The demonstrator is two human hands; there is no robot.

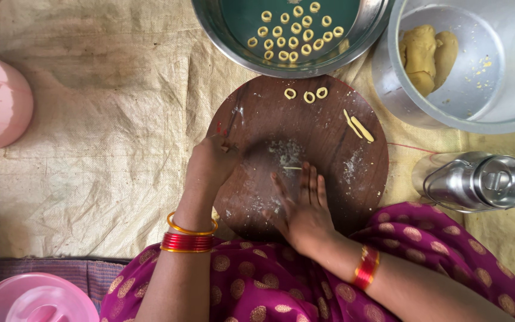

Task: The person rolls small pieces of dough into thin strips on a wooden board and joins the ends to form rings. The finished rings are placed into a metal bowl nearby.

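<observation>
Head cam: my right hand [305, 206] lies open, flat on a thin dough strand [291, 168] mid round wooden board [329, 155]; left hand [213, 161] curled at nine o'clock, grip unclear. I'd keep pressure light, even.

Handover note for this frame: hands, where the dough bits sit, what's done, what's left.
Left hand: curled, fingertips pinched together at the left of the round wooden board; whether it holds anything, cannot tell.
Right hand: flat, rolling a thin dough strand on the board.
Done: many dough rings in the steel bowl, three rings and two short strips on the board.
Left: dough lump in the right-hand pot.
</observation>
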